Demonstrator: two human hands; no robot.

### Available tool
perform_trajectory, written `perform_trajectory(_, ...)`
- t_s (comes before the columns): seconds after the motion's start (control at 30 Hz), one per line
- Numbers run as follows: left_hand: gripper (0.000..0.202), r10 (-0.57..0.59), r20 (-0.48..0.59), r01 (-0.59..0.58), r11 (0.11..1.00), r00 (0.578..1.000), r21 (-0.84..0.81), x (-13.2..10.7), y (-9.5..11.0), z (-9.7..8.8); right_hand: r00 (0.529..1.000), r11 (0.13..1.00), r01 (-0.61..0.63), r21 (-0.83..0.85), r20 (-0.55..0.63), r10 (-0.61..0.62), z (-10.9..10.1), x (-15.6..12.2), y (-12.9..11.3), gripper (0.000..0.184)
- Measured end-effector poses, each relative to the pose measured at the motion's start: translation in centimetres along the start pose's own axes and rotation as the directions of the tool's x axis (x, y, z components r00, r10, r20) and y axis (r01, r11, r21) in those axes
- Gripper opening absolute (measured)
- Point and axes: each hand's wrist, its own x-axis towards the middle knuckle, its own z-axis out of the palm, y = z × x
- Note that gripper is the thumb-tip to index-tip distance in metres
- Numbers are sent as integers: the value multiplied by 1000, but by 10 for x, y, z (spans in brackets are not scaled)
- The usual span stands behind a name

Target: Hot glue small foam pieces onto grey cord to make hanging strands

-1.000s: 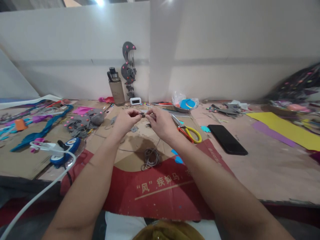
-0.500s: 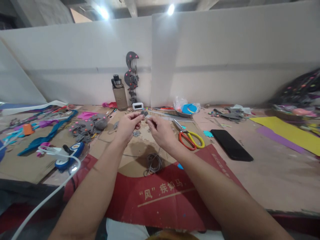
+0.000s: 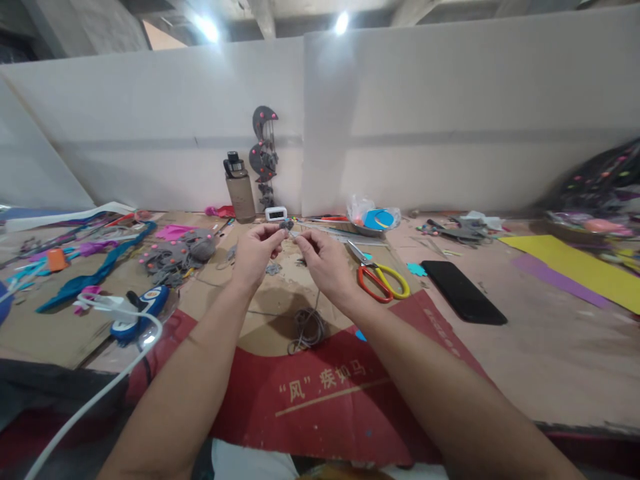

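My left hand [image 3: 257, 250] and my right hand [image 3: 323, 257] meet above the middle of the table. The left fingers pinch a small grey felt piece [image 3: 287, 226]. My right thumb and forefinger are pinched just beside it, on a thin grey string [image 3: 315, 299] that hangs down to a loose coil [image 3: 306, 328] on the cardboard. Both hands are raised off the table.
Orange and yellow scissors [image 3: 381, 280] lie right of my hands, a black phone [image 3: 463, 291] further right. A blue glue gun [image 3: 141, 310] with a white cable sits at the left. Grey felt pieces [image 3: 175, 253], a bottle [image 3: 239, 189] and yellow paper [image 3: 580, 270] are also there.
The view tilted up between the first earlier frame and now. My hands stay together on the grey piece; the right fingers have shifted slightly closer to it.
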Motion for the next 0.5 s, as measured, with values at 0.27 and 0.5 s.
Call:
perform_trajectory(0.27,22,37,-118,-71,951,992,-301,5,6,-5,999,1000,-1,1,-46,1,-18,14,7,37)
perform_trajectory(0.5,22,-79,-142,-4,860,987,-510,14,11,-16,943,750,-199,-631,85,322,-39,2,39,27)
